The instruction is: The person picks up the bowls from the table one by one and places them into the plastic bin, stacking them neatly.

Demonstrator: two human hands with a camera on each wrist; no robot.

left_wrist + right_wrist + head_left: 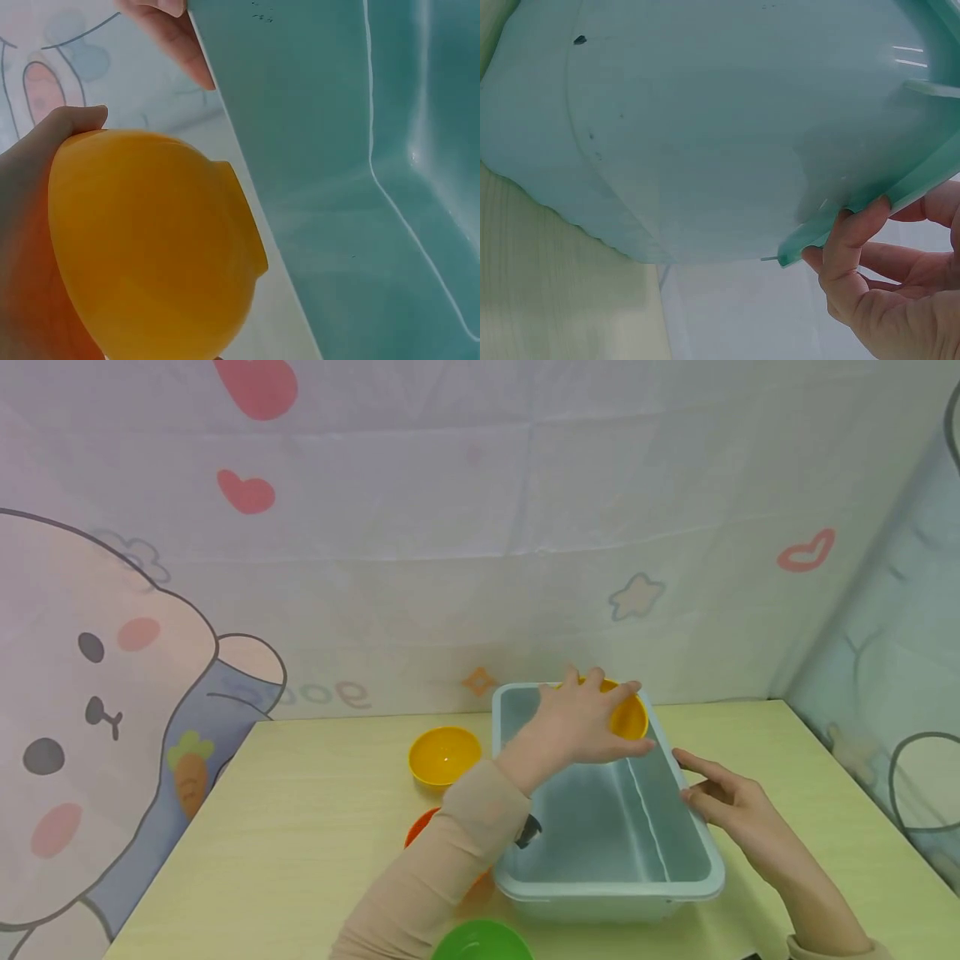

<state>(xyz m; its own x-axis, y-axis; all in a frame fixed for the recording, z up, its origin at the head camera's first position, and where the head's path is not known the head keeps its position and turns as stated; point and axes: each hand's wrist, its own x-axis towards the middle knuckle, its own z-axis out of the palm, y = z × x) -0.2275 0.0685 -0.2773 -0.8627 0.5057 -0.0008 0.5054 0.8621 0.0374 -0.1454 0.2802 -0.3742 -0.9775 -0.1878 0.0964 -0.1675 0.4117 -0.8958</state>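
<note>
My left hand [581, 720] grips a yellow bowl [632, 718] from above at the far end of a pale blue-green plastic bin [607, 889]. In the left wrist view the bowl [150, 240] is tilted, its rounded outside and foot facing the camera, with the thumb at its rim. On the bin's right side, my right hand [731, 802] holds the rim between fingers and thumb. The right wrist view shows those fingers [844, 259] hooked at the rim, beside the bin's outer wall [705, 135].
Left of the bin stands another yellow bowl [445, 758]. Nearer, an orange bowl [420, 827] is mostly hidden by the left sleeve. A green bowl [483, 942] sits at the bottom edge of the head view. A printed cloth [420, 568] hangs behind the wooden table [300, 827].
</note>
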